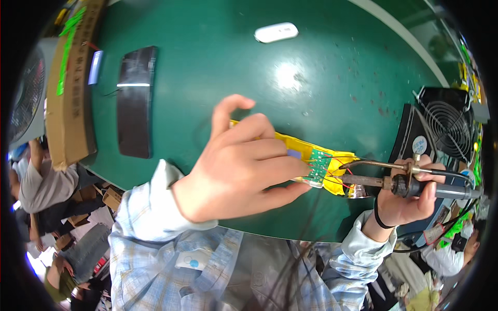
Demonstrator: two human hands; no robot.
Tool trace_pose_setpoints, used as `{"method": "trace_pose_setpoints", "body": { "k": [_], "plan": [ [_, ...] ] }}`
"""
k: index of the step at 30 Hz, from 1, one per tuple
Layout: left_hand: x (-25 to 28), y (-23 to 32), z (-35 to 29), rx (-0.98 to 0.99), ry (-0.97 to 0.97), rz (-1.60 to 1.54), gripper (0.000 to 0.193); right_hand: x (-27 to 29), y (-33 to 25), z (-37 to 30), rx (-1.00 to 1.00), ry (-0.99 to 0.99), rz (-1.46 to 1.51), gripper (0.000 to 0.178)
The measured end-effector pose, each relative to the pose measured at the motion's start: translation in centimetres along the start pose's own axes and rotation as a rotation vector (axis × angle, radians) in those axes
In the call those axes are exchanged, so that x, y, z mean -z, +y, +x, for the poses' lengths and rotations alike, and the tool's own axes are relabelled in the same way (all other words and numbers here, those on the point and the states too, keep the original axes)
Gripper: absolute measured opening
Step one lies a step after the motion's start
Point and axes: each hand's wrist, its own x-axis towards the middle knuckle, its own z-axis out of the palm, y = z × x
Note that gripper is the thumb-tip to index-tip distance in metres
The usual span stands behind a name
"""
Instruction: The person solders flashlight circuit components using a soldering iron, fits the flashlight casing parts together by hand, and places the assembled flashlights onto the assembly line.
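Observation:
My left hand is closed over a long yellow housing, gripping it from above, with the index finger raised off it. At the housing's right end a small green circuit board shows, with thin red and dark wires running from it. My right hand is wrapped round the handle of a soldering iron. A thin curved metal tube is clamped above the iron's barrel. Both the tube's end and the iron's tip reach the board's right side; whether they touch it I cannot tell. My left hand hides the housing's middle.
The green table carries a white oval object at the far side and a dark curved panel at left. Beyond that stands a long cardboard box. A black fan with a wire guard stands at right. People sit on both sides.

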Motion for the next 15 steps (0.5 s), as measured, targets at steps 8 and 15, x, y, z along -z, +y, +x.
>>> {"method": "trace_pose_setpoints", "body": {
  "k": [8, 15],
  "plan": [
    [3.1, -1.9, -3.4, -0.103, 0.409, 0.172, 0.018, 0.4, 0.7, 0.7, -0.118, -0.100, 0.177, 0.020],
    [9.1, -4.1, -11.6, 0.582, 0.440, 0.615, 0.065, 0.3, -0.3, -0.1, -0.193, -0.029, 0.233, 0.018]
  ]
}}
